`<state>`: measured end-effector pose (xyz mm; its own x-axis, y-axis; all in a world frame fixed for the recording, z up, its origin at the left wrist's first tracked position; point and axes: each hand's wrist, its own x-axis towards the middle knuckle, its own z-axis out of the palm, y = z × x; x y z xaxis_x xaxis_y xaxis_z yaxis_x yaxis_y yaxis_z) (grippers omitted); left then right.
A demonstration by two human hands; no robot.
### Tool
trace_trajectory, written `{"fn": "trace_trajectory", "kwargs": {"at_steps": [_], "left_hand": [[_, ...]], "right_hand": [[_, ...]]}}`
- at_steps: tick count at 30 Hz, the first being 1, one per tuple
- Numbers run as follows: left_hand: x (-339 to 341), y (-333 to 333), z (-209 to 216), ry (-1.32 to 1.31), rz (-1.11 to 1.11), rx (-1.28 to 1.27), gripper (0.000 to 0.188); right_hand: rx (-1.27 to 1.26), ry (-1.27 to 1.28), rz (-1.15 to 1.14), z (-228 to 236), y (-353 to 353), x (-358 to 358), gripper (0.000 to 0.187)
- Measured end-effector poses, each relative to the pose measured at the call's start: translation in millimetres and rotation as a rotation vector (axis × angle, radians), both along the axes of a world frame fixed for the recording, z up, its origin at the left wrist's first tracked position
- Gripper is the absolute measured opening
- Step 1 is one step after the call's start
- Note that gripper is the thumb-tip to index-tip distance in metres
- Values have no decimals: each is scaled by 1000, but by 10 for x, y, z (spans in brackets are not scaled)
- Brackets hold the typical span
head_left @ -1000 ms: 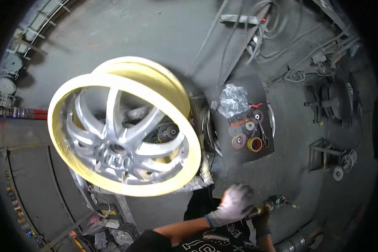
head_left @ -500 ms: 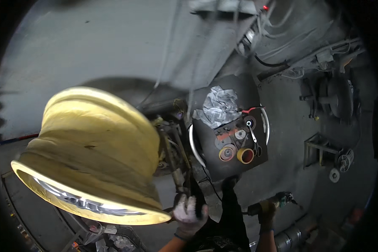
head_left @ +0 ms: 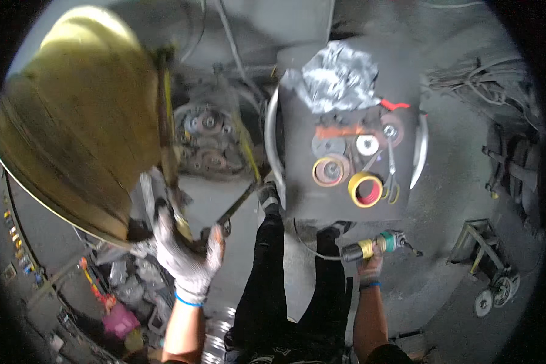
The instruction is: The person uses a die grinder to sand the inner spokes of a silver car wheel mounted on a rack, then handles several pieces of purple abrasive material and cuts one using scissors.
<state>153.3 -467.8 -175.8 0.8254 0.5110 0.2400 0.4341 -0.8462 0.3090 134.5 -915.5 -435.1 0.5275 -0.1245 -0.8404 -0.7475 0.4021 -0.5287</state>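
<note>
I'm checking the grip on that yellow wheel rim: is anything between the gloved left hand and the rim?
Nothing visible: the left hand in its white glove is already against the lower edge of the yellow wheel rim. The right hand holds a small power tool apart from it.

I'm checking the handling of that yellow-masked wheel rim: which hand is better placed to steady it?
Probably the left hand: it is already gripping at the rim. The right hand holds a power tool.
</note>
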Motion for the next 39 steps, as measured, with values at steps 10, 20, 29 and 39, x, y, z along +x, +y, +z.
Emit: {"fn": "trace_trajectory", "kwargs": {"at_steps": [10,20,29,39], "left_hand": [[-16,-16,-171,-146,-55,-17,63],[-471,141,-12,-142,-129,256,51],[-540,96,-89,-121,-153,214,52],[-382,171,-133,-27,-60,128,54]], "right_hand": [[151,95,-163,-1779,237,-462,29],[341,56,-271,-3126,1232,-836,19],[364,121,-244,-4336,1212,-820,22],[109,307,-4,-4653,1099,-1173,37]]}}
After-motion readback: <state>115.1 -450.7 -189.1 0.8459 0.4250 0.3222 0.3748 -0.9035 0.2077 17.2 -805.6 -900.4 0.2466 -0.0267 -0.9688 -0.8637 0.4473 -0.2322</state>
